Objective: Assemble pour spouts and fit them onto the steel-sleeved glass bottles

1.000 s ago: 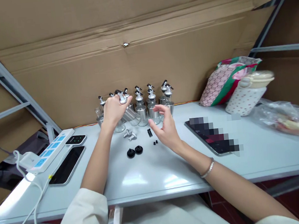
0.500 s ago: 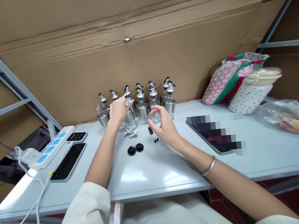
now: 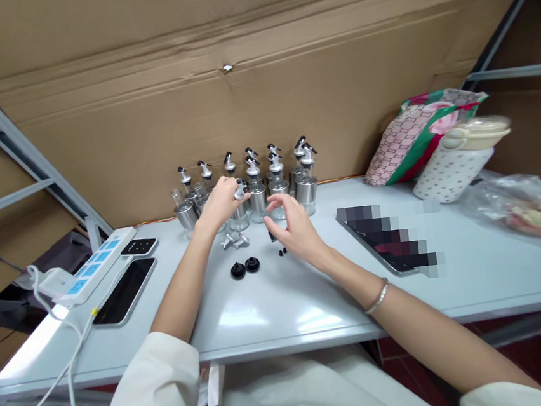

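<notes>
My left hand (image 3: 222,202) is closed around a silver pour spout (image 3: 240,192) with a black flap, above the front of a group of bottles. Directly below it stands a glass bottle with a steel sleeve (image 3: 239,217); whether the spout touches the bottle's neck I cannot tell. My right hand (image 3: 294,226) is beside it on the right, thumb and fingers curved and apart, nothing visible between them. Partly behind its thumb lies a small black piece (image 3: 272,236). Nearer me are silver spout parts (image 3: 234,240), two black round caps (image 3: 245,267) and tiny black plugs (image 3: 282,251).
Several spouted bottles (image 3: 306,190) stand along the cardboard wall (image 3: 261,102). To the left are a power strip (image 3: 97,264), a phone (image 3: 126,292) and white cables. A blurred dark device (image 3: 384,243), a dotted flask (image 3: 453,169), a patterned bag (image 3: 399,146) and a plastic bag (image 3: 524,210) occupy the right.
My left hand has moved a little to the right and down with the spout, which is now tilted differently. My right hand has barely moved.
</notes>
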